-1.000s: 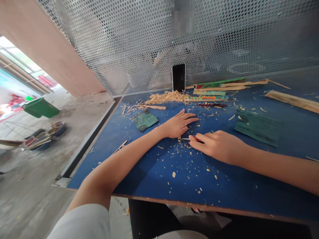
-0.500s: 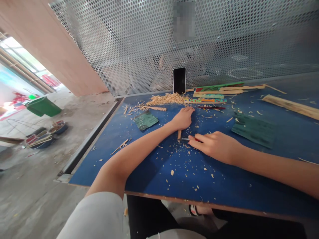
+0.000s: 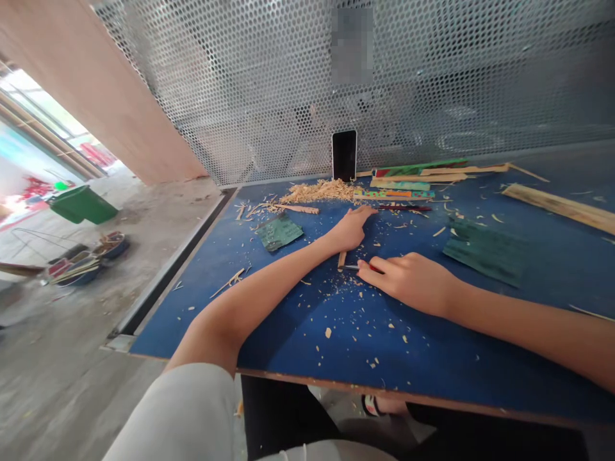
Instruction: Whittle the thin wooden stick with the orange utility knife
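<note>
Under my left hand [image 3: 352, 230] a narrow wooden strip [image 3: 342, 258] is held down on the blue tabletop [image 3: 288, 320]; its near end sticks out toward me, while the rest is hidden beneath the palm. My right hand [image 3: 410, 282] is closed around a carving knife with a reddish handle [image 3: 375, 269]. The thin metal blade [image 3: 352, 267] points left and meets the strip's near end. Small wood chips [image 3: 328, 333] lie scattered around both hands.
A heap of shavings [image 3: 321, 191] lies before an upright phone [image 3: 344, 155] by the perforated metal screen [image 3: 269, 96]. Green sandpaper sheets [image 3: 279, 232] flank my hands. Painted sticks [image 3: 394, 194] and a long wooden slat [image 3: 560, 206] lie at the back right.
The view has shifted very slightly. The knife blade stays at the strip's near end, and both hands keep nearly the same places.
</note>
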`<state>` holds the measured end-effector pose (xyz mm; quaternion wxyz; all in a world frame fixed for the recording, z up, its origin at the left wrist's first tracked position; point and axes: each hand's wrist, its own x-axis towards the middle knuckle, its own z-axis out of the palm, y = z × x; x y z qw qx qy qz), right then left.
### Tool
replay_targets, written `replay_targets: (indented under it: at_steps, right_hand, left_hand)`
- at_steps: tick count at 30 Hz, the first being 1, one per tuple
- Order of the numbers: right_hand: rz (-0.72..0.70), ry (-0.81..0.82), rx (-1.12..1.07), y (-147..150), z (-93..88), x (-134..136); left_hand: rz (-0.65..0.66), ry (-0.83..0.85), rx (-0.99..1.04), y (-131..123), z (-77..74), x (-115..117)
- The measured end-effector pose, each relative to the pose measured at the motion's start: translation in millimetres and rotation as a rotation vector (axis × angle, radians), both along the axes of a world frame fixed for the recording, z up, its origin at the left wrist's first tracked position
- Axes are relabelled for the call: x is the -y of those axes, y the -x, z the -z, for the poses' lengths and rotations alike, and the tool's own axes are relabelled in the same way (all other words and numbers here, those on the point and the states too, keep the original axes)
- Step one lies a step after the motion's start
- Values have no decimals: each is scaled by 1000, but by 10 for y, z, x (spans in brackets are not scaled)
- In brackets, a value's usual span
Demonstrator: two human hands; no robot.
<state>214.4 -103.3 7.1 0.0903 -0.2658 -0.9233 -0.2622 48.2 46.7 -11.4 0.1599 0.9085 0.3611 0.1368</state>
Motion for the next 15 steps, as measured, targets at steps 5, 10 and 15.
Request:
replay_targets:
  at_steps: [5, 10, 15]
  right_hand:
    - [26, 7, 12, 62, -1, 10]
    - [28, 6, 27, 74, -15, 28]
    - [33, -2, 42, 50, -13, 52]
  left_hand:
    - [23, -8, 24, 60, 41, -60]
    - [44, -7, 62, 69, 4, -40]
    - [58, 0, 63, 59, 1, -39]
